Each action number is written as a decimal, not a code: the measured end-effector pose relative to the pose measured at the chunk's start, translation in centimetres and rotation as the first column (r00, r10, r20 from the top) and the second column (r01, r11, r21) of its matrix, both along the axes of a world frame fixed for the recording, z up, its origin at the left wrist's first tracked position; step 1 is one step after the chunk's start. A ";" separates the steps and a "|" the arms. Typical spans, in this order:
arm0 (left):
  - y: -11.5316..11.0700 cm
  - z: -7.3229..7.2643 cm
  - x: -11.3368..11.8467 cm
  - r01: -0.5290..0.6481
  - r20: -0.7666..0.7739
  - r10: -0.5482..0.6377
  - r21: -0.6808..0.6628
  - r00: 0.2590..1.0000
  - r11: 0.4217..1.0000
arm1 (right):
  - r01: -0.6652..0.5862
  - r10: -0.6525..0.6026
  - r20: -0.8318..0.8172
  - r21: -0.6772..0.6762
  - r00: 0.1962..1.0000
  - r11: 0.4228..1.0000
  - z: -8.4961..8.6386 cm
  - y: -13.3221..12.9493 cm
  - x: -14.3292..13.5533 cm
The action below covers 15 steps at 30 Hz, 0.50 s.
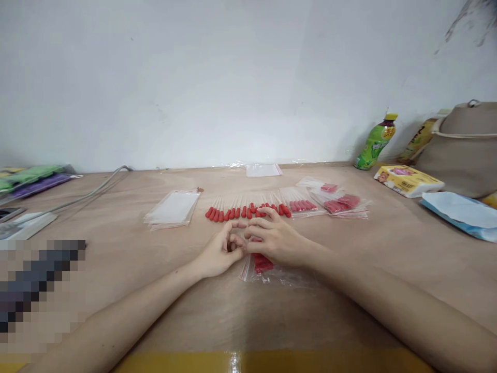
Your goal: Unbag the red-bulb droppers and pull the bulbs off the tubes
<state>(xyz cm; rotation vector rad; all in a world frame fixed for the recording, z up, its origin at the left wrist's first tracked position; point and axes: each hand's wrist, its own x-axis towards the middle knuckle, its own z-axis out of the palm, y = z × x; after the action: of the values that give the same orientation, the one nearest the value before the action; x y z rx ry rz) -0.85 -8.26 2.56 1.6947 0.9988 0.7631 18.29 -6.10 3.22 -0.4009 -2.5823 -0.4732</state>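
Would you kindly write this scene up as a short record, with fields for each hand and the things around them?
Left hand: fingers curled; whether it grips anything is unclear
Right hand: above a clear bag with red pieces, partly hiding it
Beyond the hands: row of red-tipped sticks
Left of the row: stacked clear bags
Right of the row: filled bags, red showing inside
Far right: green bottle, yellow-and-white pack
Far left: grey cable
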 end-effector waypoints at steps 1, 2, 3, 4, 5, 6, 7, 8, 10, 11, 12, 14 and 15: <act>0.0 -0.2 -0.1 0.006 -0.021 -0.005 0.056 1.000 0.998 | -0.002 0.002 0.015 0.000 1.000 1.000 0.1 0.0 0.0; 0.0 -0.3 -0.1 0.006 -0.045 -0.002 0.098 0.999 0.995 | -0.007 0.007 0.024 -0.002 1.000 1.000 0.2 -0.1 0.0; 0.0 -0.4 -0.2 0.001 -0.070 0.008 0.126 0.997 0.992 | -0.013 0.013 0.031 -0.006 0.999 1.000 0.2 -0.1 0.1; 0.0 -0.5 -0.2 -0.007 -0.095 0.021 0.147 0.995 0.989 | -0.020 0.021 0.038 -0.012 0.999 1.000 0.2 -0.1 0.1; 0.1 -0.5 -0.3 -0.012 -0.116 0.032 0.165 0.993 0.986 | -0.026 0.027 0.044 -0.016 0.999 1.000 0.1 0.0 0.1; 0.1 -0.5 -0.3 -0.010 -0.133 0.035 0.184 0.991 0.983 | -0.029 0.030 0.049 -0.021 0.998 0.999 0.0 0.0 0.2; 0.1 -0.5 -0.3 -0.002 -0.146 0.032 0.204 0.989 0.979 | -0.029 0.030 0.052 -0.024 0.998 0.999 -0.1 0.0 0.2; 0.1 -0.4 -0.3 0.010 -0.154 0.025 0.223 0.988 0.975 | -0.026 0.027 0.053 -0.027 0.998 0.999 -0.2 0.0 0.2; 0.1 -0.3 -0.2 0.028 -0.159 0.010 0.239 0.987 0.971 | -0.024 0.026 0.045 -0.036 0.999 0.999 -0.4 0.0 0.2; 0.1 -0.3 -0.2 0.032 -0.153 0.004 0.230 0.988 0.973 | -0.024 0.026 0.038 -0.043 0.999 0.999 -0.5 0.1 0.2; 0.1 -0.3 -0.1 0.030 -0.141 0.001 0.214 0.990 0.976 | -0.025 0.026 0.029 -0.051 0.999 0.998 -0.5 0.1 0.2; 0.1 -0.4 -0.1 0.021 -0.103 -0.002 0.179 0.995 0.984 | -0.031 0.031 0.006 -0.067 0.999 0.997 -0.7 0.2 0.1; 0.1 -0.4 -0.1 0.018 -0.083 -0.004 0.163 0.997 0.986 | -0.039 0.039 -0.005 -0.071 0.999 0.997 -0.7 0.2 0.1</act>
<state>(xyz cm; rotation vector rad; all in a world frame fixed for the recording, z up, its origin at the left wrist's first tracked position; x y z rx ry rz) -0.92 -8.13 2.13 1.8851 1.0049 0.7917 18.40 -5.92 2.51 -0.3745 -2.6039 -0.3674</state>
